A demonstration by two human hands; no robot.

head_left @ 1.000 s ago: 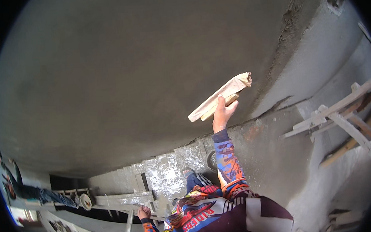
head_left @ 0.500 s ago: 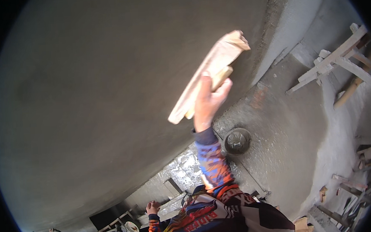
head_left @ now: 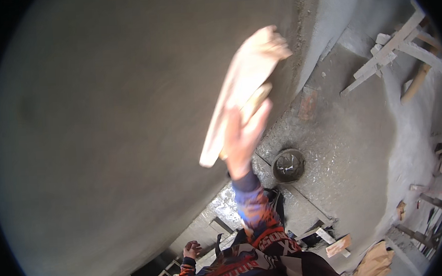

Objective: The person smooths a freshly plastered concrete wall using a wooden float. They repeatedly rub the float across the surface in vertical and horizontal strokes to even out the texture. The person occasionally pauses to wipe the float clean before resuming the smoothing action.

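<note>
- Right hand [head_left: 242,139]: raised, fingers wrapped round the handle of a wooden float [head_left: 243,88]; arm in a patterned sleeve [head_left: 256,217].
- Wooden float: long pale board, blurred, held flat against the grey plastered wall [head_left: 108,119], right of centre.
- Left hand [head_left: 191,250]: low, near the lower edge, fingers curled loosely; whether it holds anything cannot be told.
- Bucket [head_left: 288,165]: round, dark, on the floor just right of the raised arm.
- Wooden trestle [head_left: 397,46]: far right, against the side wall.
- Paper sack [head_left: 375,264]: brown, lower right.
</note>
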